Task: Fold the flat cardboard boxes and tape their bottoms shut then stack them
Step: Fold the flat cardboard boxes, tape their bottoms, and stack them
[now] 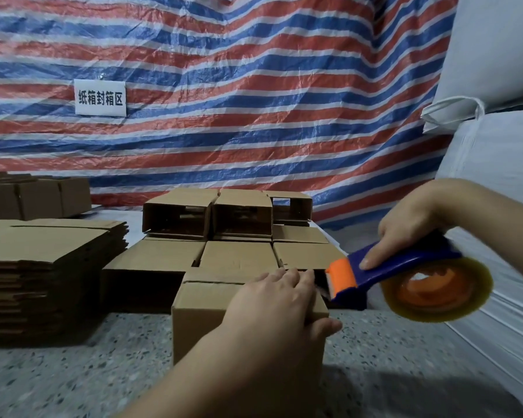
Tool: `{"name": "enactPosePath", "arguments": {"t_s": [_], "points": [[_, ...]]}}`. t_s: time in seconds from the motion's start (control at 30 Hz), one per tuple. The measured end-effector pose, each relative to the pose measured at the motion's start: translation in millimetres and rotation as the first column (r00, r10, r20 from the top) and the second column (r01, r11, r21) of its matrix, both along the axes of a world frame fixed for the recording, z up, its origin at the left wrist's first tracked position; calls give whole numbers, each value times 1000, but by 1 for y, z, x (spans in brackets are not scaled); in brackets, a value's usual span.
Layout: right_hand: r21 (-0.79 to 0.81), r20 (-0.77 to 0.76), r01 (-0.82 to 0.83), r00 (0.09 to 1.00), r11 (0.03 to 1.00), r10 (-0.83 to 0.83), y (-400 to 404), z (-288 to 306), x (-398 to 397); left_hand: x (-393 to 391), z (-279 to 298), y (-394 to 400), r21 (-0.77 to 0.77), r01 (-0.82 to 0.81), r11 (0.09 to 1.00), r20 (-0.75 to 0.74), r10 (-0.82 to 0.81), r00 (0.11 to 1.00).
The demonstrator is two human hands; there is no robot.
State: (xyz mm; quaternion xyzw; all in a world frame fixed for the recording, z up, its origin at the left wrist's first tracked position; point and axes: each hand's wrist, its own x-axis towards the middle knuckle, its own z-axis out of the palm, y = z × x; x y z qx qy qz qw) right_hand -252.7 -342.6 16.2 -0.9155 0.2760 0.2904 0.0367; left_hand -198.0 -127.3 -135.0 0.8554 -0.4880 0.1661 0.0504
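One small brown cardboard box (212,315) stands near centre on the speckled floor (73,381). The left hand (272,303) presses flat on its top. The right hand (411,224) grips one blue-and-orange tape dispenser (405,276) at the box's right edge. Behind lie about eight folded boxes (239,233); one stack of flat cardboard (43,267) sits left.

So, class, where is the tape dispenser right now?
In the head view, lower right: the right hand grips the tape dispenser, its orange end at the far right edge of the box under the left hand.
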Motion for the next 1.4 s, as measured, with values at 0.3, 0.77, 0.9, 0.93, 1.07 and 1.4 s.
{"name": "enactPosePath", "arguments": {"t_s": [0.3,0.77,0.9,0.93,1.07,1.4], "points": [[-484,69,-184,967,856,247,0,-109,15,-5,3,4,-29,10,1000,20,-10,1000],[-458,626,225,768,860,132,-20,-237,-9,-5,-1,3,-20,9,1000,4,-9,1000],[-395,775,288,614,872,149,11,-200,-11,-4,1,3,-8,13,1000,19,-13,1000],[-252,871,258,480,933,103,21,-191,-12,-4,1,3,0,10,1000,20,-10,1000],[701,689,-109,358,705,-630,57,-167,-14,-6,4,3,31,9,999,28,-10,1000],[909,379,-325,384,261,-842,78,-174,-11,-9,5,2,30,-1,1000,39,0,999]]}}
